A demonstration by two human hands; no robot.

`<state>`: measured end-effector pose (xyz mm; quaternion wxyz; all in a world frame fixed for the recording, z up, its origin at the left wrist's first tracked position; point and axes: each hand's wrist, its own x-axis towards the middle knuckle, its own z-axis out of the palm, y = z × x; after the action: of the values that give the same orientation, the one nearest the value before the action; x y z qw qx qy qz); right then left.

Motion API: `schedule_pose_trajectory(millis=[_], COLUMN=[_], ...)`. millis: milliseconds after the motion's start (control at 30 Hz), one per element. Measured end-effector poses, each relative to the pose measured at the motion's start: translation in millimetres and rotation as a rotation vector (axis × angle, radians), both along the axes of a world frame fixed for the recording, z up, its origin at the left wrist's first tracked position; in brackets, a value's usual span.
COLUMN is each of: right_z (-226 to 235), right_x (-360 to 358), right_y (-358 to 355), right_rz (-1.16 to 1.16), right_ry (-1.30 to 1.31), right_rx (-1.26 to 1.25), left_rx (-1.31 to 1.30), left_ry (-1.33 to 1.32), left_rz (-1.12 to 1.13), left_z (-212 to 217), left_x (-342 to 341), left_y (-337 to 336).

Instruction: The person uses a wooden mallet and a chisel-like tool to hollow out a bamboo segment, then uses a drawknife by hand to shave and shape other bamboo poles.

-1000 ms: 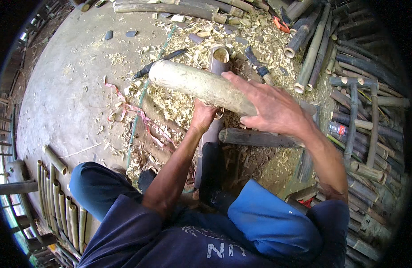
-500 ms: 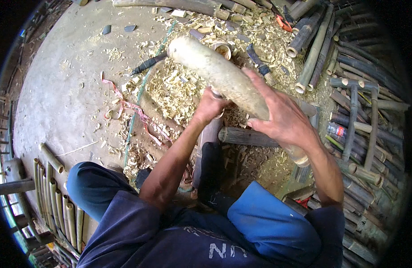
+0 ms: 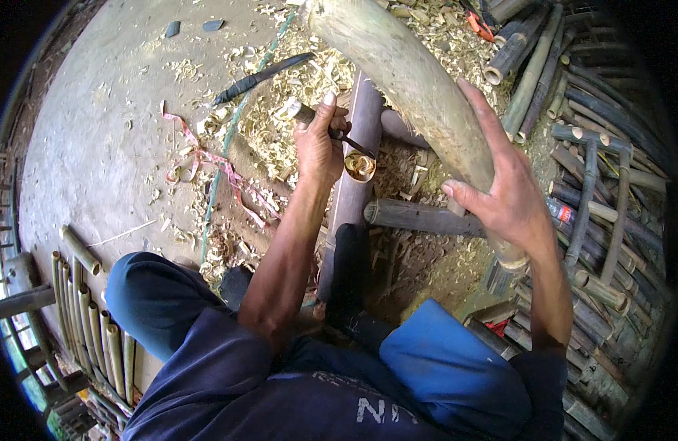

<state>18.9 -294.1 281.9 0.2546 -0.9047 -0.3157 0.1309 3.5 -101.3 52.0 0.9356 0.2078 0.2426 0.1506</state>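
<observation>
Chisel (image 3: 305, 114) in dark and pale tones sits in your left hand (image 3: 320, 149), your fingers wrapped around its handle and your thumb raised along it; the dark blade slants right, its tip at the rim of a round opening (image 3: 359, 167) in the dark bamboo pole (image 3: 348, 200). That pole runs from near your legs toward the far side. Your right hand (image 3: 509, 192) is clamped around the thick pale log (image 3: 405, 77), thumb on its left side and fingers on its right; the log slants from far left to near right, partly above the pole's far stretch. A dark crosspiece (image 3: 420, 218) lies right of the pole, below the log. Left of the chisel, a long knife (image 3: 262, 78) lies near pale shavings (image 3: 282, 151), with a pink ribbon (image 3: 207, 156) farther left and nearer. Bamboo lengths (image 3: 526, 81) are heaped along the right.
</observation>
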Motion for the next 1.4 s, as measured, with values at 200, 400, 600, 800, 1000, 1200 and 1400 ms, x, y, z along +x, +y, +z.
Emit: schedule_pose_trajectory(millis=[200, 400, 600, 800, 1000, 1200, 1400], right_z=[1.4, 3.9, -4.2, -18.1, -12.8, 7.2, -23.1], right_x=[6.1, 6.6, 1.4, 0.9, -10.9, -7.6, -29.6], right_y=[12.6, 27.3, 41.5, 46.3, 40.5, 39.2, 19.5], right_rz=[0.05, 0.113, 0.231, 0.399, 0.293, 0.215, 0.126], right_ry=[0.02, 0.037, -0.054, -0.359, -0.171, -0.147, -0.159], right_rx=[0.006, 0.057, -0.023, -0.411, -0.245, -0.464, -0.182], left_rx=[0.016, 0.043, -0.001, -0.009, 0.068, 0.252, 0.386], left_ry=[-0.007, -0.077, -0.162, -0.299, -0.08, -0.109, -0.075], left_rz=[0.003, -0.008, 0.018, -0.003, -0.117, -0.204, -0.259], left_z=[-1.4, -2.3, -16.2, -18.2, -7.6, 6.1, 17.0], left_x=[-6.3, -17.5, -23.2, -32.1, -31.0, -28.6, -22.0], left_y=[-12.8, -15.2, -18.8, -34.0, -46.7, -49.4, -58.0])
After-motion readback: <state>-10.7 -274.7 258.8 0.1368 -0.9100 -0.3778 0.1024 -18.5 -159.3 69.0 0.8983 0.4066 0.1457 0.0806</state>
